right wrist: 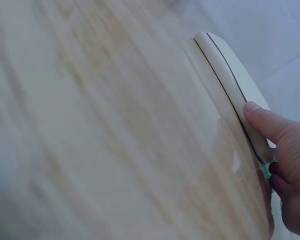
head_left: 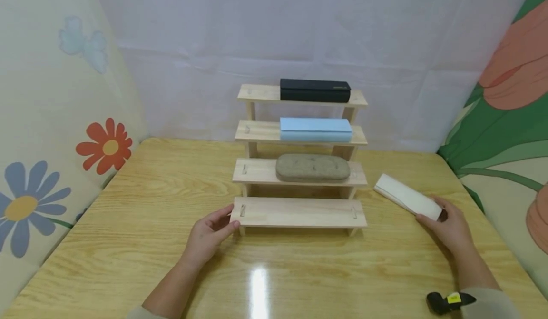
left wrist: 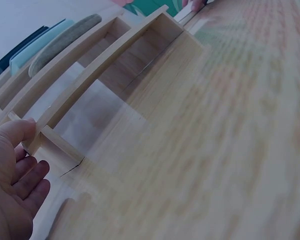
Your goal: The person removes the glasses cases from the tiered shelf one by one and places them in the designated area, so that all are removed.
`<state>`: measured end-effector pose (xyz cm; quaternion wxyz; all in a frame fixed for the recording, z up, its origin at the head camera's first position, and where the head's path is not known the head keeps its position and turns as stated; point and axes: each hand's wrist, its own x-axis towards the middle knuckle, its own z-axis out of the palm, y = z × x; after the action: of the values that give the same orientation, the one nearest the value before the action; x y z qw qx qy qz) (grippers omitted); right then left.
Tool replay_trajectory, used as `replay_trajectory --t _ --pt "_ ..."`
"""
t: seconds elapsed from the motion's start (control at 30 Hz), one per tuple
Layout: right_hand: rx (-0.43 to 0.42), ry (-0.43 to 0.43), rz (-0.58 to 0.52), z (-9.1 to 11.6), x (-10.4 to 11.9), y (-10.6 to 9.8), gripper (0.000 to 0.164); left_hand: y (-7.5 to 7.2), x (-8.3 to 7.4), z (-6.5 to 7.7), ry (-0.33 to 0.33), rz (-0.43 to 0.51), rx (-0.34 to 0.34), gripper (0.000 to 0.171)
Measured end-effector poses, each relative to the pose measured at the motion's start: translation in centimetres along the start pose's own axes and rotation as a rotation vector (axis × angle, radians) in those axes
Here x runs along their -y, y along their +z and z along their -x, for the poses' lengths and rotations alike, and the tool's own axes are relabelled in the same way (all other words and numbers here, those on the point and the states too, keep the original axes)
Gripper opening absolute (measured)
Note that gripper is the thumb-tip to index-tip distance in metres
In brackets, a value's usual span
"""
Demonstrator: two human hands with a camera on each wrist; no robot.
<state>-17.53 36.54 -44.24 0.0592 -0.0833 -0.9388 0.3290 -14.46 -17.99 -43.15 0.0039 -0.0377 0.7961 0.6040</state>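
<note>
A four-tier wooden display stand [head_left: 299,213] rises in steps at the middle of the table. My left hand [head_left: 207,238] pinches the left end of its lowest shelf, thumb at the front edge; the left wrist view shows the thumb [left wrist: 20,131] on the wood and the other fingers curled below. To the right of the stand, my right hand [head_left: 451,228] grips the near end of a white glasses case [head_left: 408,197], which lies slantwise on the table. In the right wrist view the thumb presses on top of the white case [right wrist: 230,75].
On the stand's upper shelves sit a black glasses case [head_left: 314,91], a light blue case [head_left: 316,129] and a grey-brown fabric case [head_left: 312,167], one per tier. A white cloth [head_left: 274,24] hangs behind the wood-grain table [head_left: 171,181]; flower-patterned panels [head_left: 47,143] flank it.
</note>
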Motion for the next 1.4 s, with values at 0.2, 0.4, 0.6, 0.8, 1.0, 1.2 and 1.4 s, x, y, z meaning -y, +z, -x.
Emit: replay_trajectory --t 0.2,0.4,0.6,0.8,1.0,1.2,1.4 --pt "-0.005 0.012 -0.001 -0.1 0.2 0.1 0.084 -0.2 0.1 -0.1 -0.005 -0.003 0.000 0.050" --pt "-0.003 0.014 0.006 -0.4 0.3 0.1 0.083 -0.2 0.1 -0.1 -0.012 0.013 0.005 0.049" --pt "0.015 0.037 0.005 -1.4 0.3 -0.1 0.085 -0.1 -0.1 0.0 -0.016 -0.003 -0.004 0.049" --pt "0.032 0.052 0.004 -2.4 0.1 -0.3 0.087 0.0 -0.2 0.1 -0.008 0.000 -0.001 0.049" --pt "0.037 0.068 0.014 -3.0 0.0 -0.4 0.089 0.0 -0.3 0.2 -0.004 0.005 0.007 0.050" --pt "0.041 0.079 0.007 -3.6 0.1 -0.4 0.089 0.0 -0.3 0.2 -0.014 0.004 0.006 0.050" --pt "0.051 0.084 0.000 -4.0 0.3 -0.5 0.089 -0.1 -0.1 0.1 -0.017 0.006 0.003 0.051"
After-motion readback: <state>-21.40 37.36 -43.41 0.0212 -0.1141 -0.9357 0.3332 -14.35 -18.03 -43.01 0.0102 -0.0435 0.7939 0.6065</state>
